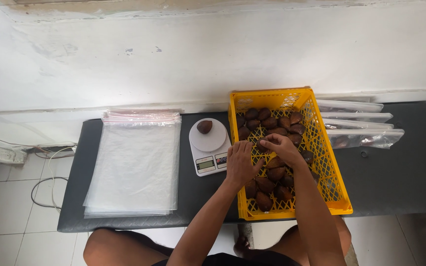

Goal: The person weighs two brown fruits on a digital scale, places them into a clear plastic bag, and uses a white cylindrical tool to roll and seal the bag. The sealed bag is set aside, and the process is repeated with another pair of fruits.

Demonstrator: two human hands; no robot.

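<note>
1. Two hands work in the yellow crate [338, 189]: left hand [240, 165] rests loosely curled, right hand [282, 147] pinches a brown fruit [261, 146].
2. Lift gently, clear of the crate's near wall.
3. Farther left, the scale [209, 147] on the bench [405, 172] bears one fruit [204, 127].

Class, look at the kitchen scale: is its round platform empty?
No, one brown fruit sits on the white kitchen scale, left of the yellow crate.

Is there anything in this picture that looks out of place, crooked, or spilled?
Nothing is spilled. The yellow crate lies slightly askew on the dark bench, and its near edge overhangs the front. One brown fruit sits on the scale; both hands, left hand and right hand, are in the crate.
</note>
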